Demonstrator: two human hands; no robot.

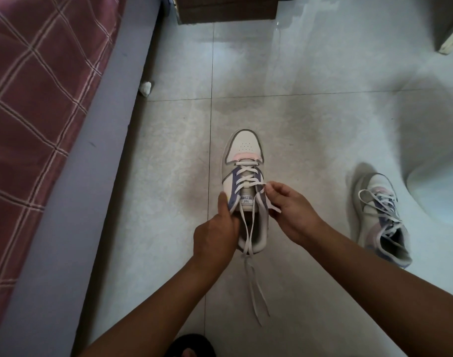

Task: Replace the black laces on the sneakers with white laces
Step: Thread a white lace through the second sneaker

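White flat cotton lace (248, 176) is pinched at its end between the fingertips of the right hand (288, 210), just beside the upper right eyelets of the white, lilac and pink low-top sneaker (244, 186) standing on the pale tiled floor (168, 176), while the left hand (216, 235) grips the shoe's left collar, thumb along the side. To thread well, I judge the left should hold firm while the tip goes flat and untwisted. The second matching sneaker (380, 217), well apart at right, already carries white laces.
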